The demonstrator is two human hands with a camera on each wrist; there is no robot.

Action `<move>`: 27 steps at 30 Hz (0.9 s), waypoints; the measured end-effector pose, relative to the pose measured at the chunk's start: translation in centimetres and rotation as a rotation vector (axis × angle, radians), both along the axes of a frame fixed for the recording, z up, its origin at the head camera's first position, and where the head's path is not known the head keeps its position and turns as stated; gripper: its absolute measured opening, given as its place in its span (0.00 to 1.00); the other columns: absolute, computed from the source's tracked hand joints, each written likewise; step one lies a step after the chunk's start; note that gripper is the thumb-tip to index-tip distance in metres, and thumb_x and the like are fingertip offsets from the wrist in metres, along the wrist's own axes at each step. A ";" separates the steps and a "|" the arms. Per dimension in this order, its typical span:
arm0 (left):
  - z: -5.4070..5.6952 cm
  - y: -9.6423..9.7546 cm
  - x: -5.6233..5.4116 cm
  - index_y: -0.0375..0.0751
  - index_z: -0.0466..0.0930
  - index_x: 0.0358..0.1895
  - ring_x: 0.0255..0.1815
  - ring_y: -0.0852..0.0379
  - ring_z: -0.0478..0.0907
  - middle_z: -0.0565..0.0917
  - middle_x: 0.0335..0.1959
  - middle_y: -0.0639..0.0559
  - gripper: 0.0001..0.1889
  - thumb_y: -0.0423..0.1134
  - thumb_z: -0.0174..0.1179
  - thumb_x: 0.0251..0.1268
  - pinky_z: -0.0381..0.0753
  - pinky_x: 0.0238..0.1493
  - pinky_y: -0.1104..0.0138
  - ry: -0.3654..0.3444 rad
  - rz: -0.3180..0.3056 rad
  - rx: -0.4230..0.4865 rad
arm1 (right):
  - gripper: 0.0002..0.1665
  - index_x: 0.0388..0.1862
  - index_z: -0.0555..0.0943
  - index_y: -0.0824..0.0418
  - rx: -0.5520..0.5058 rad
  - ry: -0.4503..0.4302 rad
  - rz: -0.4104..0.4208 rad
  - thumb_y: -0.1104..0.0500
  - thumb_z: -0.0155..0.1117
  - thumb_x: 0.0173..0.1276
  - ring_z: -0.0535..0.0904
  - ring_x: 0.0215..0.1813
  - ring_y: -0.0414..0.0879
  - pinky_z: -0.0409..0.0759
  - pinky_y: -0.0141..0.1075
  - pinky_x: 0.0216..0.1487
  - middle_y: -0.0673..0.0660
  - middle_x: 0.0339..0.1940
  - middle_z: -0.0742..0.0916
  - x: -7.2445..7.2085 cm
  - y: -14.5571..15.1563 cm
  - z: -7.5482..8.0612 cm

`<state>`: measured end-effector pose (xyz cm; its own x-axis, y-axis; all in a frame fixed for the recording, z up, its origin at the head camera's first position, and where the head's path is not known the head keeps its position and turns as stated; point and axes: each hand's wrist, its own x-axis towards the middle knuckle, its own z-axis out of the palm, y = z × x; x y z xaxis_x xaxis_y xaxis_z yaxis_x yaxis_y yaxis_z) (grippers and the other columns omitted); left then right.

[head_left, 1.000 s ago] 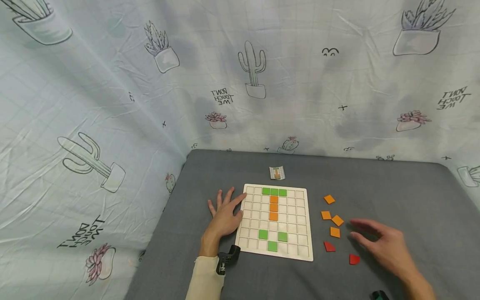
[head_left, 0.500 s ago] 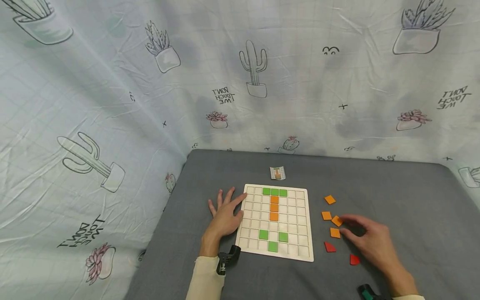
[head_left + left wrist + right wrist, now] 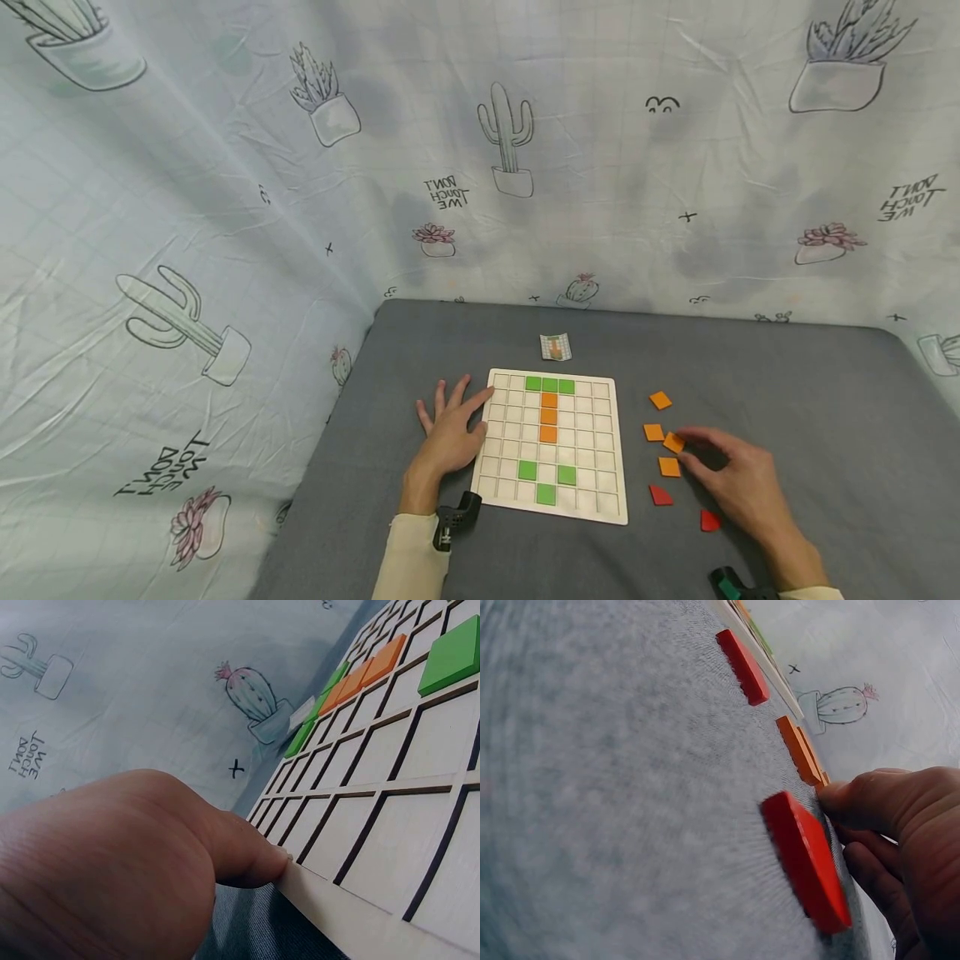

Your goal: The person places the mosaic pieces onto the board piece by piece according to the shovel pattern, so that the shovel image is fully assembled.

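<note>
My left hand [image 3: 447, 439] rests at the left edge of a wooden grid board [image 3: 506, 493], fingers spread. Its index fingertip and thumb touch the rim; in the left wrist view the thumb [image 3: 251, 855] lies against the board's side. My right hand [image 3: 738, 475] pinches an orange square tile [image 3: 673, 442] between thumb and index finger, on the table right of the board. Just below it lies another orange tile [image 3: 669, 467]. On the board sit green tiles [image 3: 550, 385] in a top row, orange tiles [image 3: 549, 416] in a column below, and more green tiles [image 3: 546, 494] near the bottom.
More orange tiles lie nearby, one to the left [image 3: 653, 432] and one farther back [image 3: 660, 401]. Two red rounded pieces [image 3: 661, 496] [image 3: 709, 521] lie nearer me. Behind the board is a small printed pattern card [image 3: 556, 347]. A cactus-print curtain [image 3: 600, 167] borders the grey table [image 3: 825, 383].
My right hand has moved left from beyond the tiles and closed its thumb and index finger on an orange tile. The left hand has stayed in place on the board's edge.
</note>
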<state>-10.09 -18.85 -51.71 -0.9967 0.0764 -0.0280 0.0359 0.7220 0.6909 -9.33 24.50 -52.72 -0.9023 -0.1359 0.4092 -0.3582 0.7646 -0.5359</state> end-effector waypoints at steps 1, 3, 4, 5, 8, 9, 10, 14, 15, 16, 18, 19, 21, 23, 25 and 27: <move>0.0 0.0 0.0 0.52 0.76 0.81 0.92 0.24 0.35 0.58 0.90 0.37 0.31 0.33 0.59 0.76 0.20 0.78 0.21 -0.004 0.001 -0.003 | 0.24 0.49 0.93 0.53 0.001 -0.004 -0.004 0.66 0.89 0.52 0.85 0.45 0.28 0.72 0.15 0.51 0.51 0.43 0.96 0.0 0.0 0.0; 0.1 0.0 0.0 0.52 0.76 0.81 0.92 0.25 0.35 0.58 0.90 0.37 0.31 0.33 0.60 0.76 0.20 0.78 0.20 -0.006 0.003 -0.004 | 0.24 0.49 0.93 0.53 0.002 -0.006 -0.005 0.66 0.90 0.52 0.87 0.44 0.33 0.72 0.15 0.51 0.52 0.43 0.96 0.0 0.0 0.1; 0.1 0.0 0.0 0.52 0.76 0.81 0.92 0.25 0.35 0.58 0.90 0.37 0.31 0.33 0.60 0.76 0.20 0.78 0.20 -0.004 0.003 -0.005 | 0.25 0.49 0.93 0.53 0.005 -0.004 -0.006 0.65 0.90 0.52 0.88 0.44 0.35 0.72 0.15 0.51 0.52 0.43 0.96 0.0 -0.1 0.1; 0.0 0.0 0.0 0.52 0.77 0.80 0.92 0.25 0.35 0.59 0.90 0.37 0.31 0.33 0.60 0.76 0.20 0.78 0.20 -0.004 0.004 -0.005 | 0.25 0.49 0.93 0.53 0.004 -0.003 -0.006 0.65 0.90 0.51 0.88 0.44 0.38 0.72 0.15 0.52 0.52 0.43 0.96 0.0 -0.1 0.1; 0.0 0.0 0.0 0.52 0.77 0.80 0.92 0.25 0.35 0.59 0.90 0.37 0.31 0.33 0.60 0.76 0.21 0.78 0.20 -0.003 0.006 -0.006 | 0.25 0.49 0.93 0.53 0.006 0.006 -0.005 0.64 0.91 0.51 0.90 0.44 0.45 0.72 0.15 0.52 0.52 0.43 0.96 -0.1 -0.2 0.2; 0.0 0.0 0.0 0.52 0.77 0.80 0.92 0.25 0.35 0.59 0.90 0.37 0.31 0.33 0.60 0.75 0.21 0.78 0.20 -0.001 0.006 -0.006 | 0.25 0.49 0.93 0.53 0.007 0.013 -0.004 0.64 0.91 0.51 0.90 0.44 0.47 0.71 0.14 0.53 0.51 0.43 0.96 -0.1 -0.2 0.2; 0.0 0.0 0.0 0.52 0.77 0.80 0.92 0.25 0.35 0.59 0.90 0.37 0.31 0.33 0.60 0.75 0.21 0.78 0.20 -0.002 0.006 -0.005 | 0.25 0.49 0.93 0.53 0.004 0.014 -0.003 0.65 0.91 0.51 0.90 0.44 0.47 0.71 0.14 0.53 0.51 0.43 0.96 -0.1 -0.2 0.2; 0.0 0.0 0.1 0.53 0.77 0.80 0.92 0.25 0.35 0.58 0.90 0.37 0.31 0.33 0.60 0.76 0.20 0.78 0.20 -0.006 0.005 -0.003 | 0.25 0.49 0.93 0.53 -0.017 0.016 0.011 0.67 0.89 0.52 0.89 0.44 0.38 0.71 0.13 0.52 0.51 0.42 0.96 -0.1 -0.1 0.2; 0.0 0.0 0.1 0.53 0.77 0.80 0.92 0.25 0.35 0.59 0.90 0.37 0.31 0.33 0.60 0.76 0.21 0.78 0.20 -0.006 0.005 -0.005 | 0.25 0.49 0.93 0.54 -0.029 0.016 0.016 0.68 0.89 0.52 0.88 0.44 0.34 0.71 0.12 0.52 0.51 0.42 0.96 -0.1 0.0 0.2; 0.0 0.0 0.1 0.53 0.77 0.80 0.92 0.25 0.35 0.59 0.90 0.37 0.31 0.33 0.60 0.76 0.21 0.78 0.20 -0.006 0.005 -0.008 | 0.25 0.49 0.93 0.54 -0.041 0.013 0.018 0.69 0.88 0.52 0.87 0.44 0.29 0.71 0.12 0.52 0.52 0.41 0.96 -0.1 0.0 0.3; -0.1 0.0 0.1 0.53 0.77 0.80 0.92 0.25 0.35 0.59 0.90 0.37 0.31 0.33 0.60 0.76 0.21 0.78 0.20 -0.007 0.005 -0.013 | 0.25 0.49 0.93 0.55 -0.062 0.013 0.022 0.70 0.88 0.52 0.83 0.45 0.21 0.71 0.11 0.53 0.52 0.41 0.96 0.1 0.1 0.4; -0.1 0.0 0.1 0.53 0.77 0.80 0.92 0.25 0.35 0.59 0.90 0.37 0.31 0.34 0.60 0.76 0.21 0.78 0.20 -0.008 0.006 -0.016 | 0.25 0.49 0.93 0.55 -0.072 0.009 0.021 0.71 0.87 0.53 0.83 0.44 0.20 0.71 0.11 0.52 0.52 0.41 0.96 0.2 0.2 0.6; -0.1 0.0 0.1 0.53 0.76 0.81 0.92 0.25 0.35 0.59 0.90 0.38 0.31 0.34 0.60 0.76 0.21 0.79 0.20 -0.009 0.006 -0.021 | 0.25 0.50 0.93 0.55 -0.084 -0.003 0.018 0.70 0.87 0.53 0.83 0.45 0.18 0.72 0.11 0.52 0.52 0.41 0.96 0.4 0.3 0.9; -0.1 0.0 0.1 0.53 0.76 0.81 0.92 0.25 0.35 0.58 0.90 0.38 0.31 0.34 0.60 0.76 0.21 0.79 0.20 -0.011 0.006 -0.022 | 0.25 0.50 0.93 0.55 -0.099 -0.024 0.014 0.71 0.87 0.54 0.83 0.45 0.18 0.73 0.11 0.52 0.53 0.42 0.96 0.7 0.4 1.3; -0.1 0.0 0.1 0.53 0.77 0.80 0.92 0.25 0.35 0.59 0.90 0.37 0.31 0.33 0.60 0.76 0.21 0.79 0.20 -0.007 0.007 -0.018 | 0.25 0.51 0.93 0.55 -0.112 -0.042 0.013 0.71 0.87 0.55 0.83 0.45 0.17 0.74 0.10 0.52 0.54 0.42 0.96 1.0 0.4 1.8; -0.1 -0.1 0.0 0.53 0.77 0.80 0.92 0.25 0.35 0.59 0.90 0.37 0.31 0.33 0.60 0.76 0.21 0.79 0.20 -0.004 0.007 -0.012 | 0.25 0.51 0.93 0.55 -0.134 -0.054 0.015 0.72 0.86 0.55 0.84 0.46 0.17 0.75 0.09 0.53 0.55 0.43 0.96 1.1 0.4 2.3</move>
